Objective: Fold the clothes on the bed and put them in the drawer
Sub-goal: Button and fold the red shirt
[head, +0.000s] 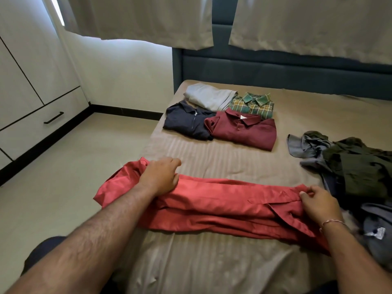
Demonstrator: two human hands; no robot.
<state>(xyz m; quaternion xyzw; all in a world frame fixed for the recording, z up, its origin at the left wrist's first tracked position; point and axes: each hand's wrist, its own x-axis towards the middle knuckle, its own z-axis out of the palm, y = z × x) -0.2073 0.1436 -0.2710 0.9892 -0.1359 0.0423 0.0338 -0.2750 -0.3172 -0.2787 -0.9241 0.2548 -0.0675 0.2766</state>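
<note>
The left grip (160,177) lies on the red shirt (212,206), fingers curled over its far edge near the left end; the right grip (318,201) pinches the collar end. The shirt lies folded in a long strip across the bed (222,158). To the right sits an unfolded pile (358,166). Farther off lie four folded garments (220,115). A drawer (42,124) stands closed at left.
</note>
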